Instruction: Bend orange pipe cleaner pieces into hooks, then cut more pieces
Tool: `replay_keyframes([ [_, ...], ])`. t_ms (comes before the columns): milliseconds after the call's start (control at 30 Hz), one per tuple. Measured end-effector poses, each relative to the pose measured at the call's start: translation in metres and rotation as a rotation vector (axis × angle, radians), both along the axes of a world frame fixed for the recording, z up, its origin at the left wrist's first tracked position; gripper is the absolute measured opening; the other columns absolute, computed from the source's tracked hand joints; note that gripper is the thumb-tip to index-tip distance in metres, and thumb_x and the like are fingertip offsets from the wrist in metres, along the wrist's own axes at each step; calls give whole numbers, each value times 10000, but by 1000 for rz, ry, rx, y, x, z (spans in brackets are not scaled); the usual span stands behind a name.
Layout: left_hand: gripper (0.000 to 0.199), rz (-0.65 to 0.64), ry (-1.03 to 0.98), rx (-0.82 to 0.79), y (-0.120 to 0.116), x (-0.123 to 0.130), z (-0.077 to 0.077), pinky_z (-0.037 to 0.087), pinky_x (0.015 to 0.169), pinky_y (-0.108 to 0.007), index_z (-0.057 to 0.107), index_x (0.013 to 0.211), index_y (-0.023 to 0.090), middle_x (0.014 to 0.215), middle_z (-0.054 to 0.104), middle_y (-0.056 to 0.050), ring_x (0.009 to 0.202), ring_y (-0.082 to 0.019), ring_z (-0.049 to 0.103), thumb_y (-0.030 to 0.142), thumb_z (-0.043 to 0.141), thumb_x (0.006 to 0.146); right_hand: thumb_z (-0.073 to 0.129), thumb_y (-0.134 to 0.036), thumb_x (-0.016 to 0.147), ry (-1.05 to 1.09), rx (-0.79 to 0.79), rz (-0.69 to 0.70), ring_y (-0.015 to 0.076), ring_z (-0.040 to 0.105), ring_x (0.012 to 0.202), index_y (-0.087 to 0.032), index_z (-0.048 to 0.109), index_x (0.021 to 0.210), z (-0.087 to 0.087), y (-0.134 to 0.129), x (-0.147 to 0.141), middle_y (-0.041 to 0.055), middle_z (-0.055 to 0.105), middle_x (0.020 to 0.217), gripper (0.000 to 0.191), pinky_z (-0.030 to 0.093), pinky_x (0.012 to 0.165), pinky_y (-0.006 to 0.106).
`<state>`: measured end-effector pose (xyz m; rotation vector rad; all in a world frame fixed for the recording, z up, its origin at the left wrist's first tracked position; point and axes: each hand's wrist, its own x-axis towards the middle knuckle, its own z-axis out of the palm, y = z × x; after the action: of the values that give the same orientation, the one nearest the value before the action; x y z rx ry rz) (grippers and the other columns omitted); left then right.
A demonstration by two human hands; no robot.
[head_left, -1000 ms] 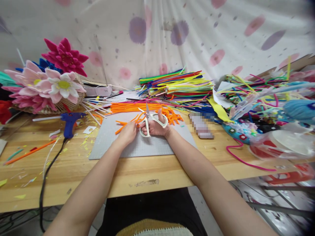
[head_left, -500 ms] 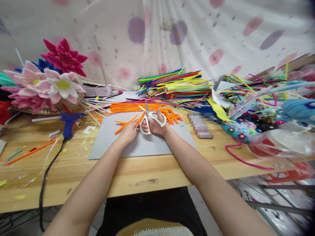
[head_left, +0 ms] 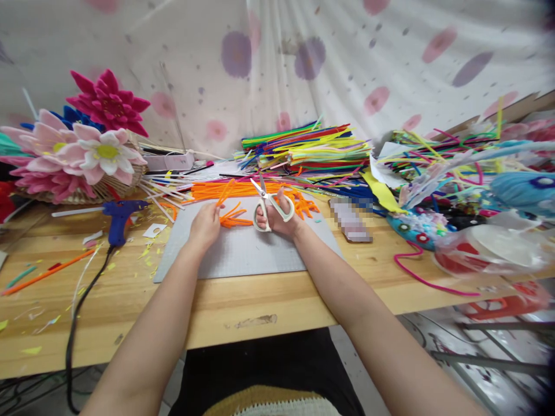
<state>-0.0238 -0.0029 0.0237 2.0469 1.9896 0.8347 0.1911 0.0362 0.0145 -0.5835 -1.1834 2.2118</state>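
My right hand is closed round the white handles of a pair of scissors, whose blades stand apart and point up and away. My left hand pinches orange pipe cleaners that slant upward from its fingertips. Just right of those fingers, several cut orange pipe cleaner pieces lie on the grey cutting mat. Beyond my right hand sits a pile of bent orange pieces. A row of long orange pipe cleaners runs along the mat's far edge.
A blue glue gun with a black cord lies at the left, below felt-like flowers in a basket. Bundled coloured pipe cleaners fill the back. Right of the mat are a phone and a clear-wrapped roll.
My left hand has moved left, away from the scissors, and its orange pipe cleaners now tilt upward. My right hand keeps the scissors in nearly the same place, blades still apart.
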Motion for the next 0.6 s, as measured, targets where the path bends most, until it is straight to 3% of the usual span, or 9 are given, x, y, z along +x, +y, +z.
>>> replay_keyframes([
  [133,382,73,201,-16,-2,-11,0,407,876,-372,585,1100,153,1033,554,-138,1016,-251,512,256,303,864,110,-840,658,78,54,-185,125,425,518,-185,469,651,1,1,9,8,426,563,747,364,521,264],
  [300,431,5,320,-8,-5,-8,-8,370,923,-388,559,1195,167,1074,544,-127,1048,-269,485,266,423,798,162,-826,676,67,78,-181,136,447,525,-184,484,677,-5,4,15,13,444,573,718,367,530,274],
  [467,420,69,210,78,-1,-8,0,334,980,-362,591,1138,166,1139,559,-101,1103,-248,468,214,458,742,201,-824,675,90,83,-199,144,464,535,-185,493,677,-9,6,12,16,457,572,703,374,534,279],
  [600,368,173,150,84,24,-15,11,381,924,-347,583,1088,116,1066,593,-123,1032,-236,515,227,406,784,251,-801,694,118,78,-262,134,448,527,-184,499,668,-11,8,10,14,456,560,666,372,528,271],
])
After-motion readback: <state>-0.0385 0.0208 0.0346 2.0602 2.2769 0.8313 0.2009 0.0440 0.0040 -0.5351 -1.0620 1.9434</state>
